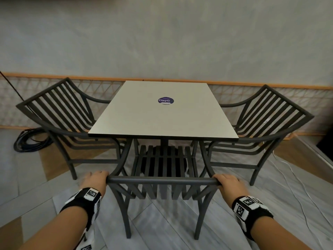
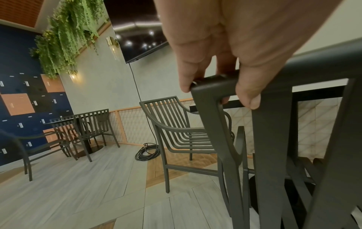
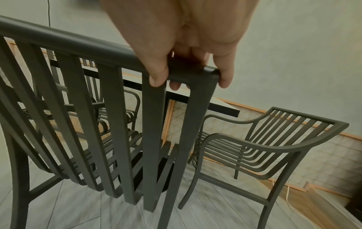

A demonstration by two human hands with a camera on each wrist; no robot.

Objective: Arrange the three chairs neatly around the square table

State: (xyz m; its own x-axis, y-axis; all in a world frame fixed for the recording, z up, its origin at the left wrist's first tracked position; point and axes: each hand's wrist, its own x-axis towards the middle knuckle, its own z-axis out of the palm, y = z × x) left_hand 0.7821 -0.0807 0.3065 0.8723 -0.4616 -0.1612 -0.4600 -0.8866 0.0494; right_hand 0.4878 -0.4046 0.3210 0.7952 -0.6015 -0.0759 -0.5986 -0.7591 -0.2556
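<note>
Behind the left chair (image 2: 176,131), only the left-wrist view shows another table (image 2: 58,120).

Front of near chair (image 1: 163,181) seat runs under the square table (image 1: 162,112) top, hidden; table pedestal mostly masked by seat slats. Fingertips of left hand (image 1: 96,179) and right hand (image 1: 228,182) curl behind the top rail, out of the head view. Both forearms cut by the bottom edge; floor blurred in wrist views.
</note>
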